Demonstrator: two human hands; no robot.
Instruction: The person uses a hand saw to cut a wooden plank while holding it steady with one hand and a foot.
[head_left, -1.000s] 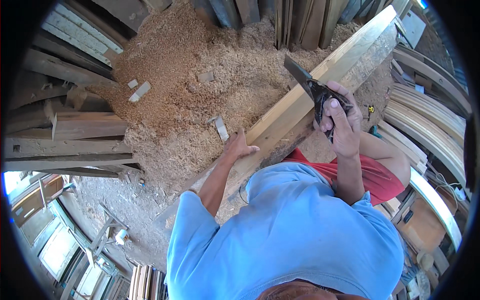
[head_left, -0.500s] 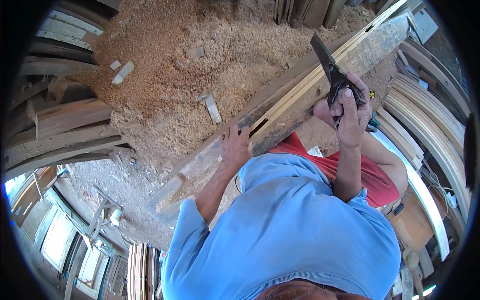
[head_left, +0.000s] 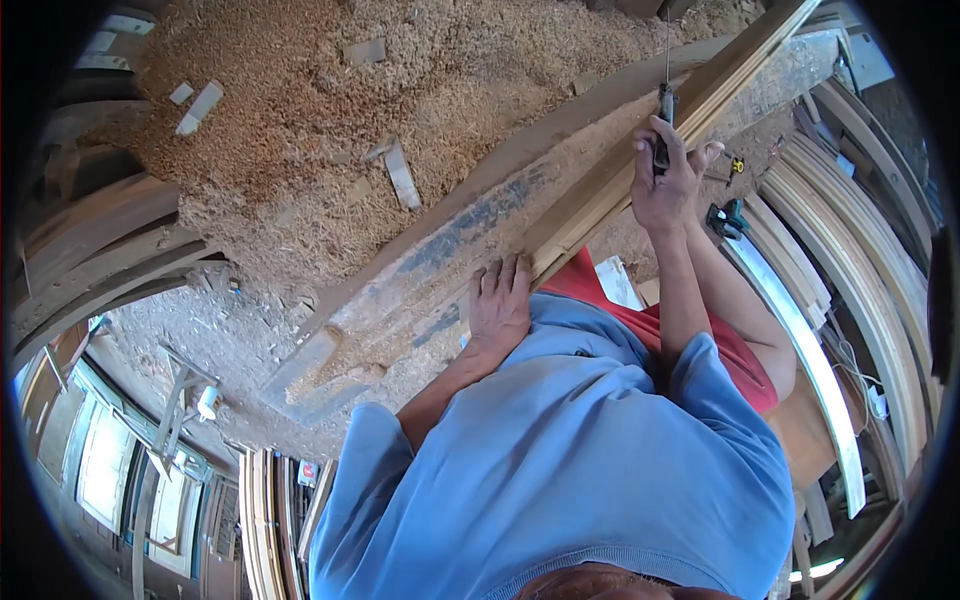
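My right hand (head_left: 668,180) is closed around the black handle of a handsaw (head_left: 665,105). Its thin blade appears edge-on and points away from me. Below that hand runs a long wooden board (head_left: 600,205), slanting from near my lap to the far right, with grooves along its near side. My left hand (head_left: 500,305) has its fingers wrapped over the board's near end; the thumb is hidden. Under the board lies a thick, worn timber beam (head_left: 440,270) with grey-blue stains.
Wood shavings (head_left: 290,120) cover the ground beyond the beam, with a few offcuts (head_left: 402,175) among them. Stacked timber (head_left: 95,240) stands on the left. Long strips (head_left: 850,240) lie on the right, near a green-and-black power tool (head_left: 728,218).
The board has turned and shifted toward me, so its slotted edge no longer shows. My right hand has swung the saw from broadside to edge-on. My left hand has moved slightly right.
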